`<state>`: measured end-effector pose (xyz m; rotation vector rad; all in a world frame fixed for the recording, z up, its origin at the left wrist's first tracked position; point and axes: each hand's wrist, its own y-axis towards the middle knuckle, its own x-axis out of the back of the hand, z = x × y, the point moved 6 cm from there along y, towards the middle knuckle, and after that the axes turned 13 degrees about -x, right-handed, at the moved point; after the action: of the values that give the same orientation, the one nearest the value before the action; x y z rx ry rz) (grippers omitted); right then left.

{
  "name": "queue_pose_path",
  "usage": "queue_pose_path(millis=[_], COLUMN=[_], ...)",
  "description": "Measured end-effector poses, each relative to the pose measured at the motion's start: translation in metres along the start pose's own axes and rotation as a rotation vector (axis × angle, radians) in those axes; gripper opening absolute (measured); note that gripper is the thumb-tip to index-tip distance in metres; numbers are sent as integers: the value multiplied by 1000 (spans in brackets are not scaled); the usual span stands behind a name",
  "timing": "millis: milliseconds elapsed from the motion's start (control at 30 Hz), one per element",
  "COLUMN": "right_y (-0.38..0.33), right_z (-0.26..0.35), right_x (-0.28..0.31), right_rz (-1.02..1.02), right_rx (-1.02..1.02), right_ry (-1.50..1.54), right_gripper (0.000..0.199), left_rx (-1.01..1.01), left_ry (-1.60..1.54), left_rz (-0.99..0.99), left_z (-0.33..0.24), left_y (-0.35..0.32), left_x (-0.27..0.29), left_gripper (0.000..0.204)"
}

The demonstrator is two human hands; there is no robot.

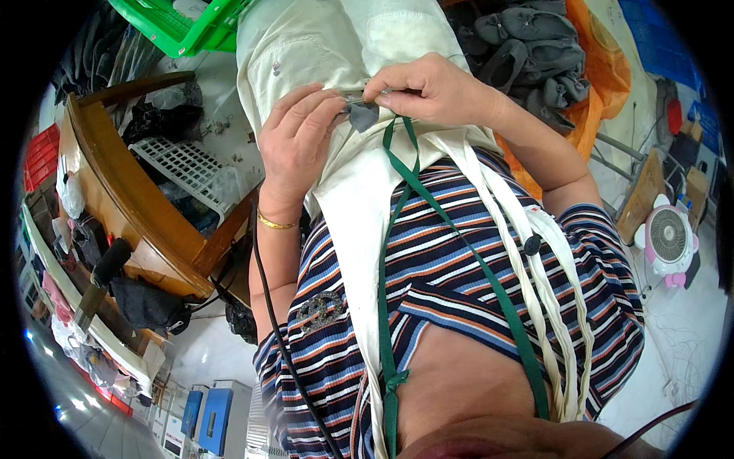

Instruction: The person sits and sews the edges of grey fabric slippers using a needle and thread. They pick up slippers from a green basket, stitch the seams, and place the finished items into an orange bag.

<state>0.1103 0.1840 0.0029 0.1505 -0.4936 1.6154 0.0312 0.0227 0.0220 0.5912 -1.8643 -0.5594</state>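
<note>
Both hands meet over my lap, above the cream apron. My left hand, with a gold bracelet at the wrist, has its fingers curled around the edge of a small dark grey cloth piece. From the other side my right hand pinches a small, thin metallic item at the cloth's upper edge; its kind is too small to make out. A green ribbon loops from my neck down to just below the right hand. Part of the cloth is hidden behind the left fingers.
At the upper left is a green plastic crate. A curved wooden furniture piece stands left, beside a white plastic basket. Several dark grey shoes lie on an orange sack. A pink-and-white fan sits far right.
</note>
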Motion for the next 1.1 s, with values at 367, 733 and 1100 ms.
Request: queue_pose_path(millis=[367, 733, 1100], right_y=[4, 2, -1], right_z=[-6, -21, -23], right_x=[-2, -20, -28], right_rz=[94, 257, 332], right_rx=[-8, 24, -47], right_ry=[-25, 302, 479], right_gripper=[20, 21, 17], left_rx=[19, 221, 220], left_ry=[-99, -454, -486], left_rz=[4, -67, -93], left_z=[1, 1, -1], left_y=[2, -10, -12], left_x=[0, -7, -6], left_gripper=[31, 28, 25])
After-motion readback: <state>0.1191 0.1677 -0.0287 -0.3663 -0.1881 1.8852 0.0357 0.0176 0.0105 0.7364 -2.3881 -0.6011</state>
